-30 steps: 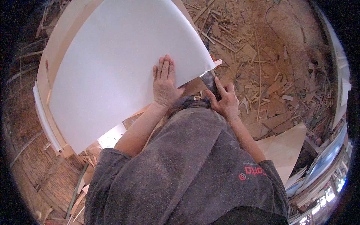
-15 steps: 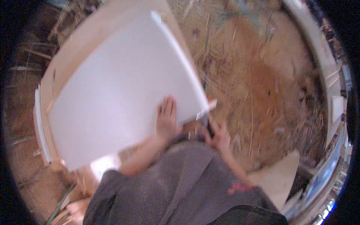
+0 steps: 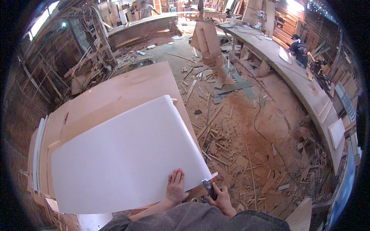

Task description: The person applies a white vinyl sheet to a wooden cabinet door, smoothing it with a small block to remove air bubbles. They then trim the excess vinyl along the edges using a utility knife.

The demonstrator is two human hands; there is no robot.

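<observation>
A large white sheet (image 3: 115, 154) lies over a brown wooden board on the work surface in front of me. My left hand (image 3: 176, 187) rests flat on the sheet near its close right corner, fingers stretched out. Just right of that corner, my right hand (image 3: 221, 199) is closed around a dark hand tool (image 3: 209, 189), whose exact kind I cannot make out. The tool's upper end meets the corner, where a small pale strip (image 3: 211, 177) sticks out past the sheet's edge.
The brown board (image 3: 127, 86) extends beyond the sheet. Wood offcuts (image 3: 219, 144) and a dark cable litter the floor to the right. A long workbench (image 3: 277, 63) curves along the right, with a person (image 3: 298, 51) beside it. Another person (image 3: 146, 9) stands at the far bench.
My view has tilted up, bringing the far workshop into sight. The left hand stays flat on the sheet; the right hand remains at the corner with the tool, which now shows more clearly.
</observation>
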